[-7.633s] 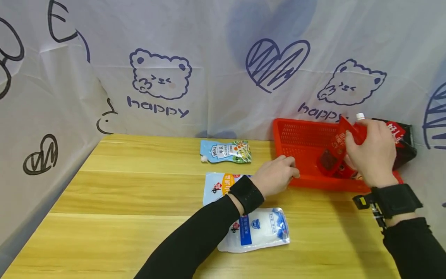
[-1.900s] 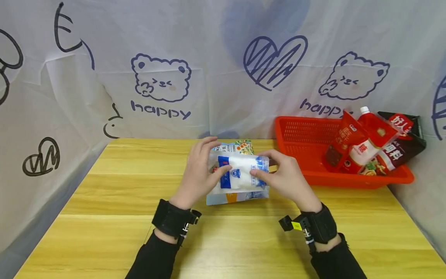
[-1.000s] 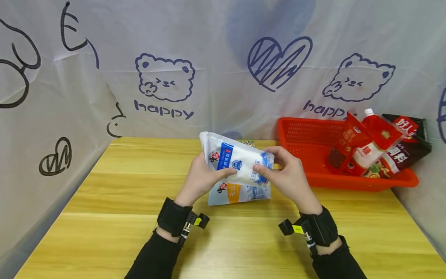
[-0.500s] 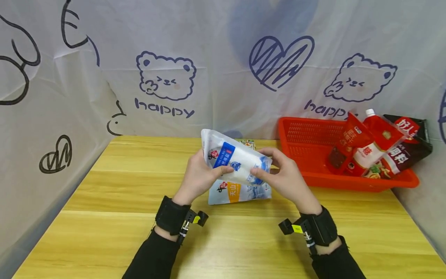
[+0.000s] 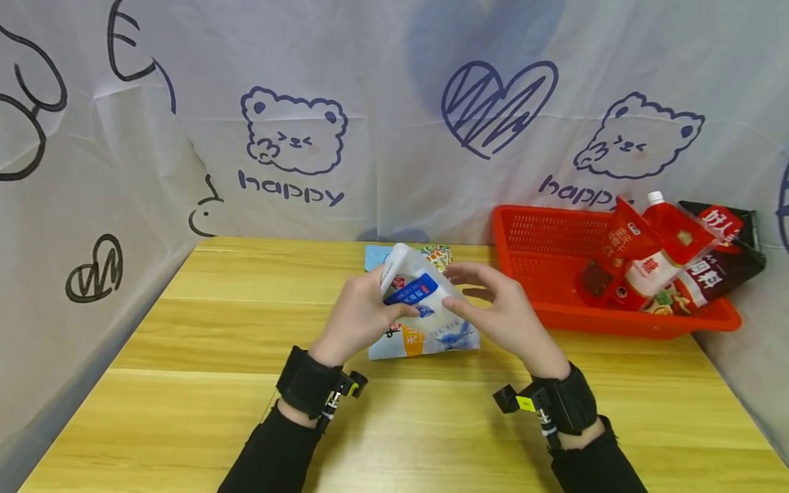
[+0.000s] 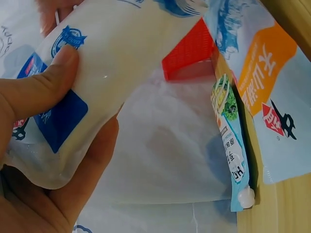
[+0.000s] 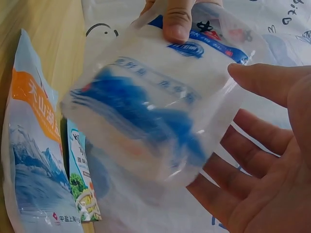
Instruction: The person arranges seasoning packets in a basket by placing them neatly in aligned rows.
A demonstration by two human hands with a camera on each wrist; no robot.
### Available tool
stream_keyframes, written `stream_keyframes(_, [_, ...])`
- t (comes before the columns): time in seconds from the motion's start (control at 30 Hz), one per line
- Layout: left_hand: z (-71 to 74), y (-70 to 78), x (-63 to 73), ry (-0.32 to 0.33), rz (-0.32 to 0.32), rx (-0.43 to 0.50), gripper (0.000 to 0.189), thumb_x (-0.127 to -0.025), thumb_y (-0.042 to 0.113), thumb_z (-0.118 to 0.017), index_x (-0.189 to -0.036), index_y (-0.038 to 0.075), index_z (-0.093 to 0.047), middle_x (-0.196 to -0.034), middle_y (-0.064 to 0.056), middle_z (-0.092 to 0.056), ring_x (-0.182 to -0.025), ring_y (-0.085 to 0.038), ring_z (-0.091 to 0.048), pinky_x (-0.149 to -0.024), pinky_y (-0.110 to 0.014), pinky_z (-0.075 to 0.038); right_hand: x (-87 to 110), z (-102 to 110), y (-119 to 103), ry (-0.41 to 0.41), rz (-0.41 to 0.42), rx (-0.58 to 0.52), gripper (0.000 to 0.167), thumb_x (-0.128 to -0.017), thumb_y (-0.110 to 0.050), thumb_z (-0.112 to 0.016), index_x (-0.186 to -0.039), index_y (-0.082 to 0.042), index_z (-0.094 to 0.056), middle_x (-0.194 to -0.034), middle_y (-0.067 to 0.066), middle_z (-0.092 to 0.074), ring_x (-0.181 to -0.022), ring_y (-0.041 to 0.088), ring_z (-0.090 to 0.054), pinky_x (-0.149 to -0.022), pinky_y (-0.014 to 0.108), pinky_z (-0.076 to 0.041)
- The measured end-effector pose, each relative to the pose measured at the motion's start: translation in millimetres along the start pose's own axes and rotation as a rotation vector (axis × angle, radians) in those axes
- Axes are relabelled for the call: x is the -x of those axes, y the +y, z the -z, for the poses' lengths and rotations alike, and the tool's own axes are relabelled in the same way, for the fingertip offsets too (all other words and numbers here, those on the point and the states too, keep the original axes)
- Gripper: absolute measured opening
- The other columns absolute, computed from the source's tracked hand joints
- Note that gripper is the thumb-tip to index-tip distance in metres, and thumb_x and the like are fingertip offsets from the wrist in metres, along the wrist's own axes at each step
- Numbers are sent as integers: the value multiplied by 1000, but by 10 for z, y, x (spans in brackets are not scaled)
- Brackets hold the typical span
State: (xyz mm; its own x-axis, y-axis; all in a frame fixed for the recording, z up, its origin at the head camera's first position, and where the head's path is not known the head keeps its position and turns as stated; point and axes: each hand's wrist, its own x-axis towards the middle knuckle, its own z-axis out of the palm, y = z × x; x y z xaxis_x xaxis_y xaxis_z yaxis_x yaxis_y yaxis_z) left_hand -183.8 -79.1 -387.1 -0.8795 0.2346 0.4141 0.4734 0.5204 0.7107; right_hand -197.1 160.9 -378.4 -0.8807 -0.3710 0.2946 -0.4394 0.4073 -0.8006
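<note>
Above the table, my left hand (image 5: pixel 354 315) grips a white-and-blue bag of salt (image 5: pixel 425 294) by one end, thumb across its front and fingers behind. The bag is tilted, its lower end pointing down to the right. My right hand (image 5: pixel 499 308) is at the bag's other side. In the right wrist view its fingers (image 7: pixel 262 136) are spread, the thumb tip at the bag's edge; firm contact cannot be told. Beneath lies a second salt bag (image 5: pixel 394 349) with an orange label, partly covered. Behind them is a light-blue Heinz pouch (image 5: pixel 377 257), mostly hidden in the head view.
A red plastic basket (image 5: pixel 616 325) stands at the back right. In it lean a red packet (image 5: pixel 607 253), a red-and-white spouted pouch (image 5: pixel 647 270) and a dark seasoning packet (image 5: pixel 727 253). White cloth with drawings hangs behind the wooden table (image 5: pixel 431 438).
The right hand has left the spouted pouch in the basket. Both hands took up the blue-labelled salt bag from the table; it has since turned clockwise, and the right fingers have loosened from it.
</note>
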Motion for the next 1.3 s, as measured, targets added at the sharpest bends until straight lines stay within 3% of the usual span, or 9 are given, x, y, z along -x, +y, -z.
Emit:
stream_keyframes(0.17, [-50, 11, 1, -38, -57, -67, 46, -80, 8, -90, -120, 2, -69, -106, -12, -77, -92, -23, -76, -79, -32, -63, 12, -33, -9, -13, 41, 20, 46, -95, -19, -79, -137, -9, -64, -133, 9, -67, -119, 29, -65, -98, 53, -56])
stream_keyframes(0.57, [-166, 23, 43, -98, -89, -162, 46, -78, 13, -93, -116, 3, -70, -103, -9, -78, -90, -21, -76, -78, -33, -62, 40, -118, 18, -37, 161, 89, 28, -91, -10, -82, -117, -6, -75, -108, 5, -75, -94, 20, -73, -77, 35, -64])
stream_keyframes(0.73, [-166, 31, 9, -65, -108, -172, 52, -75, 13, -95, -117, 1, -68, -104, -11, -76, -92, -24, -76, -80, -37, -62, 20, -109, -2, 5, 185, 97, 23, -90, -6, -82, -113, -5, -76, -104, 7, -77, -90, 21, -75, -70, 30, -63])
stream_keyframes(0.97, [-168, 46, -10, -20, -76, -161, 67, -72, 13, -97, -128, -2, -62, -115, -14, -72, -101, -28, -72, -87, -41, -61, 5, -100, -8, 43, 197, 110, 20, -90, -7, -82, -109, -4, -77, -101, 7, -78, -86, 20, -75, -68, 28, -63])
stream_keyframes(1.17, [-189, 30, -10, 78, -68, -168, 74, -70, 16, -99, -131, 0, -61, -118, -14, -68, -103, -28, -68, -90, -40, -59, 3, -91, 9, 89, 206, 111, 21, -89, -7, -83, -109, -3, -78, -101, 9, -78, -84, 22, -76, -67, 30, -63])
stream_keyframes(1.3, [-162, 37, -14, 151, -46, -74, 70, -70, 14, -98, -129, 2, -62, -115, -13, -68, -99, -26, -67, -84, -38, -60, 9, -80, 19, 134, 191, 113, 22, -88, -6, -83, -109, -1, -76, -100, 11, -78, -83, 24, -76, -68, 34, -64])
